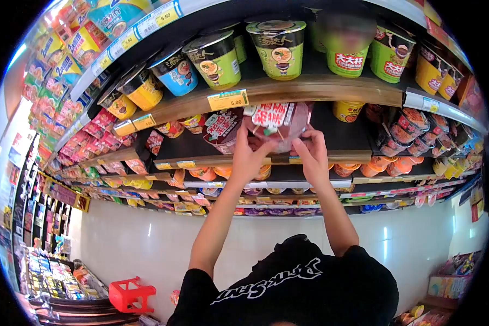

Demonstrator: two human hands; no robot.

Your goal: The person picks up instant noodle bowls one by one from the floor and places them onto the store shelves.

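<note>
A maroon instant noodle tub with red and white lettering is held between my two hands at the second shelf. My left hand grips its left side, with the thumb toward the front. On the right side my right hand has its fingers bent around the edge. A similar maroon tub stands on the shelf just left of the held one. Whether the held tub touches the shelf I cannot tell.
Green noodle cups line the shelf above, whose wooden edge overhangs my hands. Stacked bowls stand to the right, and a yellow cup sits nearer. Orange-lidded bowls fill the shelf below. A red stool stands on the floor.
</note>
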